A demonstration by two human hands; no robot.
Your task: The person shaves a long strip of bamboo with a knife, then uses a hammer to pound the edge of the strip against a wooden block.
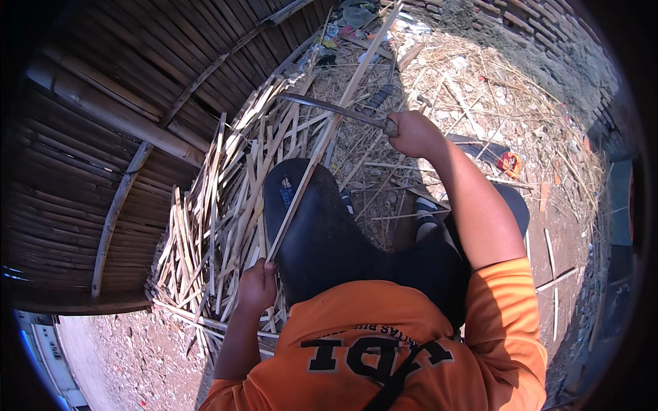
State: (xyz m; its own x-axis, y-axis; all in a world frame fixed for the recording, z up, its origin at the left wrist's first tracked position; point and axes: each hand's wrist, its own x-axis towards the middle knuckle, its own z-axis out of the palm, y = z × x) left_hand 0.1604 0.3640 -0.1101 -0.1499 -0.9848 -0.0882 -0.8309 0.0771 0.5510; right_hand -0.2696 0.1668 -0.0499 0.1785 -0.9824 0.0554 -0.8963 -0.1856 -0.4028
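Observation:
In my left hand (pixel 258 286), fingers closed, is the lower end of a long, thin bamboo strip (pixel 311 171). The strip slants up and away to the right across my left thigh, its far end near the top of the view. My right hand (pixel 415 133) is wrapped round the handle of a long knife (pixel 356 114) with a narrow, slightly curved blade. That blade points left and crosses the strip beyond my knee; whether its edge is biting into the bamboo I cannot tell.
Many split bamboo strips (pixel 226 212) lie heaped on my left, against a bamboo-slat wall (pixel 103 137). Shavings and litter (pixel 480 89) cover the ground ahead, up to a brick wall (pixel 534 20). A dark object with red and orange (pixel 508 163) lies beyond my right knee.

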